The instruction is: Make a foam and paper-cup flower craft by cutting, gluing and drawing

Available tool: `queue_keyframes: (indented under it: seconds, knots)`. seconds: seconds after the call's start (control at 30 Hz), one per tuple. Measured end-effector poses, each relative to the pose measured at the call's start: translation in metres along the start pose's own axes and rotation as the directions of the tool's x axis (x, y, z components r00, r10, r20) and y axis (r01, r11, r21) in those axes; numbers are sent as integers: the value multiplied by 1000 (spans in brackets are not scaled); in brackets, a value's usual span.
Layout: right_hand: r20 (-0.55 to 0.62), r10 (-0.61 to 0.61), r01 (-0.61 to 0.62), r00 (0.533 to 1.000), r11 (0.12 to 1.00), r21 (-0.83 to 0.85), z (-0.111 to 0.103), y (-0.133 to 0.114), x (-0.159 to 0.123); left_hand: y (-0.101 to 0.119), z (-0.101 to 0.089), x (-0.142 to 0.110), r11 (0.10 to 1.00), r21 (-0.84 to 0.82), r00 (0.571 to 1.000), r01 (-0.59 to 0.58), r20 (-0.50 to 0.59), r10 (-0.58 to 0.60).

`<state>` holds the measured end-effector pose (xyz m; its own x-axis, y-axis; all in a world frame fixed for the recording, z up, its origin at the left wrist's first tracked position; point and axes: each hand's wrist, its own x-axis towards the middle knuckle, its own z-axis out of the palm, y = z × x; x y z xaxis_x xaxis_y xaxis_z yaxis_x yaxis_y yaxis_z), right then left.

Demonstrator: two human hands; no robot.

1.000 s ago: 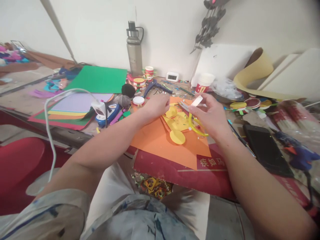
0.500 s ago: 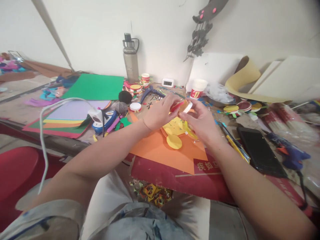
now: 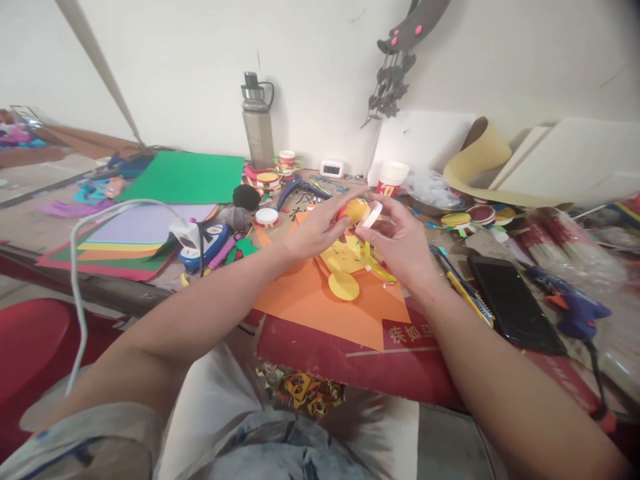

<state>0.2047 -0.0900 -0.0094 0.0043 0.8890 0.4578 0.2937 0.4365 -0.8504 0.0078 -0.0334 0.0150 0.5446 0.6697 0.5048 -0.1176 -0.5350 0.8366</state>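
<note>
My left hand [image 3: 317, 230] is closed on a small round paper piece [image 3: 357, 211], yellow on its face with a red edge. Close beside it, my right hand [image 3: 403, 237] pinches a white paper ring [image 3: 371, 217] between thumb and fingers. The two pieces are very near each other; whether they touch is unclear. Yellow scissor handles [image 3: 379, 265] show just under my right hand, the blades hidden. Below both hands lie yellow paper with small scraps on it and a cut yellow disc [image 3: 343, 286], on a sheet of orange paper [image 3: 320, 307].
Behind stand a bottle [image 3: 258, 130], a small digital clock [image 3: 331, 169] and white paper cups [image 3: 393, 175]. Coloured sheets [image 3: 185, 177] lie left. A cutter knife [image 3: 465, 290], a phone [image 3: 515, 303] and a blue glue gun [image 3: 575, 307] lie right. A white cable [image 3: 75, 287] loops at the left.
My left hand has come up to my right with the round piece, which has since turned its yellow face into view. The white ring has tilted. The whole view has shifted slightly.
</note>
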Motion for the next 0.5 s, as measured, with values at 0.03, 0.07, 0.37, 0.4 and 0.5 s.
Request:
queue_keyframes:
  seconds: [0.03,0.07,0.37,0.4,0.5]
  knots:
    - [-16,9,-9,1000,1000,7,-1,2,1,-3,2,0,995,-76,997,72,-28,-74]
    - [-41,16,-15,999,1000,19,-2,5,2,-6,3,0,976,-161,986,148,-48,-157]
    - [-90,83,-67,993,983,169,-3,10,5,-12,-1,10,643,-665,858,380,-5,-513]
    - [-98,80,-65,992,986,151,-3,9,4,-11,-1,10,644,-664,864,379,6,-503]
    - [-113,47,-42,993,998,54,-4,5,3,-10,2,7,690,-631,891,356,5,-455]
